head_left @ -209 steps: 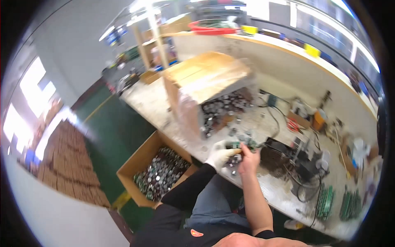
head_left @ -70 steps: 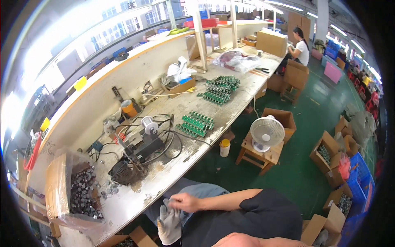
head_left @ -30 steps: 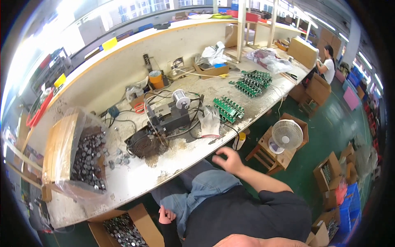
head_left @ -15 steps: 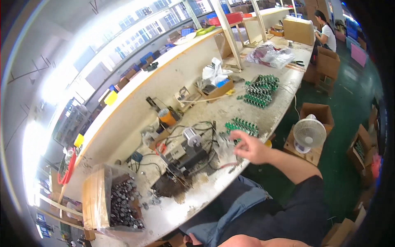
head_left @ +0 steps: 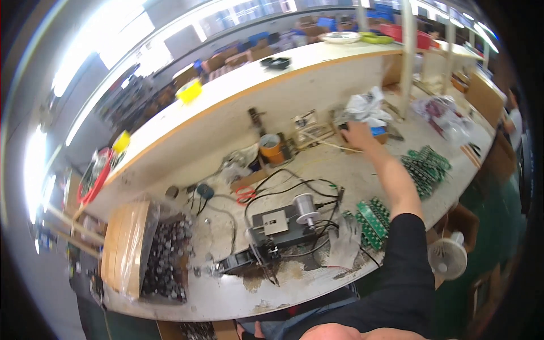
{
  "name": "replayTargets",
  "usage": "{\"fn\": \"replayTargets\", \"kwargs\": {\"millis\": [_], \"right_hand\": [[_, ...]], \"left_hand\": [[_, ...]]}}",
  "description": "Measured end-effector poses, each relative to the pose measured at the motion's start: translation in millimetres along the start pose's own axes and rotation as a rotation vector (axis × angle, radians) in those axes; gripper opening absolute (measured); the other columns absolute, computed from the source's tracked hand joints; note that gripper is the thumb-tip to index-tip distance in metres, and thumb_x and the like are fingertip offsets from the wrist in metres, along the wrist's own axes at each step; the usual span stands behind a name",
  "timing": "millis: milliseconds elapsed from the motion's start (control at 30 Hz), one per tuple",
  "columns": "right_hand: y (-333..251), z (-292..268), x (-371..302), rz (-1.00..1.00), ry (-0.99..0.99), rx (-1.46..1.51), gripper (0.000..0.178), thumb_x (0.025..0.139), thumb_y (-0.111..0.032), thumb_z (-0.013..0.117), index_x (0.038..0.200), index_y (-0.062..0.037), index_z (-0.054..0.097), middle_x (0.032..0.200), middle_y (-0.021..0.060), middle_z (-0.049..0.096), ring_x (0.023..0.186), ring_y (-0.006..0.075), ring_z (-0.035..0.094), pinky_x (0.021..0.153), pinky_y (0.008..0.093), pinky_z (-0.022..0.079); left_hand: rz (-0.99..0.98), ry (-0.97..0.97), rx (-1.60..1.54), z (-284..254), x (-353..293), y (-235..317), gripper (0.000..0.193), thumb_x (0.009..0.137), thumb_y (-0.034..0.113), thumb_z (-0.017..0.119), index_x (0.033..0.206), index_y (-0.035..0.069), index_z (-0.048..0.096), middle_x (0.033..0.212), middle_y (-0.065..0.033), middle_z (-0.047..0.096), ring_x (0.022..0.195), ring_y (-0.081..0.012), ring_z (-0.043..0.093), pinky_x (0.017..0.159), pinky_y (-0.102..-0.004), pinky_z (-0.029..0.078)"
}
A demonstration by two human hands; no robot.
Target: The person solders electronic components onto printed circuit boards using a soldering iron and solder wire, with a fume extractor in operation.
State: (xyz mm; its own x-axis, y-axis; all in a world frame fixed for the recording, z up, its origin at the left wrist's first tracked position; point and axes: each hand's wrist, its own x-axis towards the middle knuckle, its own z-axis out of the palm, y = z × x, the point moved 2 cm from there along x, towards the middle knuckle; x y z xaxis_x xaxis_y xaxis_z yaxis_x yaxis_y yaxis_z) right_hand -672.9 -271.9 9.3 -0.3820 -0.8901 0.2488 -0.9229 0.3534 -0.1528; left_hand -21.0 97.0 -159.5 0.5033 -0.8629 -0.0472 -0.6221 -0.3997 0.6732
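My right hand [head_left: 359, 136] reaches over the bench into a small cardboard box [head_left: 352, 151] at the back. Its fingers are bent round something dark at the box's near left corner; what it is I cannot make out. A crumpled white plastic bag [head_left: 367, 107] lies on that box, beside something blue. Only a bit of my left hand [head_left: 258, 329] shows, low at the bench's front edge by my lap, its fingers mostly hidden. Between my arms stands a soldering machine [head_left: 276, 222] with a solder wire spool [head_left: 306, 207]. Near my right forearm lie green circuit boards [head_left: 372, 224].
A pale glove [head_left: 344, 241] lies beside the machine. More green boards [head_left: 426, 170] are stacked to the right. A lined carton [head_left: 126, 249] of small dark parts stands at left. Cables [head_left: 294, 178], red-handled scissors [head_left: 245, 195] and an orange cup [head_left: 272, 151] lie behind. A fan [head_left: 447, 256] stands at right.
My right hand has gone from above the near boards, thumb and finger apart, to the box at the back. The view has swung right. My left hand stays low.
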Motion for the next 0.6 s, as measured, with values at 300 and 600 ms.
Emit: {"fn": "replayTargets", "kwargs": {"millis": [300, 600], "right_hand": [[-2, 2, 39, 0.297, -0.349, 0.019, 0.068, 0.067, -0.042, 0.068, 0.118, 0.0004, 0.052, 0.119, 0.0163, 0.059, 0.109, 0.0313, 0.057, 0.091, 0.0418, 0.046], [-46, -54, 30, 0.189, -0.038, -0.034, 0.055, 0.074, -0.038, 0.067, 0.116, -0.0050, 0.053, 0.114, 0.0178, 0.061, 0.106, 0.0305, 0.059, 0.089, 0.0428, 0.047]], "left_hand": [[-0.018, 0.084, 0.080, -10, -21, -7, 0.074, 0.067, 0.029, 0.076, 0.125, -0.004, 0.043, 0.122, -0.0253, 0.046, 0.115, -0.0384, 0.044, 0.100, -0.0446, 0.034], [0.023, 0.092, 0.109, -7, -5, -4, 0.068, 0.060, 0.028, 0.079, 0.114, -0.003, 0.050, 0.110, -0.0202, 0.048, 0.106, -0.0367, 0.046, 0.093, -0.0449, 0.037]]}}
